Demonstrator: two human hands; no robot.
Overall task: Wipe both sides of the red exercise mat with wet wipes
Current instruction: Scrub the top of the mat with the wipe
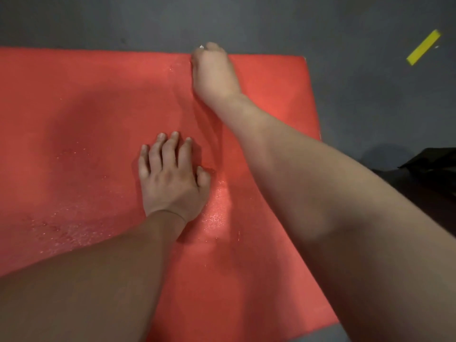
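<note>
Pin red mat (74, 95) with splayed, empty left hand (170, 176); pull wet wipe (201, 47), bunched in curled right hand (212, 67), back from far edge, overlapping wet streaks, even pressure.

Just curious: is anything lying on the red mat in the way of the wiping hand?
Nothing visible does. The right hand, gripping a white wipe, is on the red mat at its far edge. Only the left hand rests on the mat, nearer the person.

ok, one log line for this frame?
left hand presses red foam exercise mat | right hand grips white wipe at far edge | wipe mostly hidden
</note>
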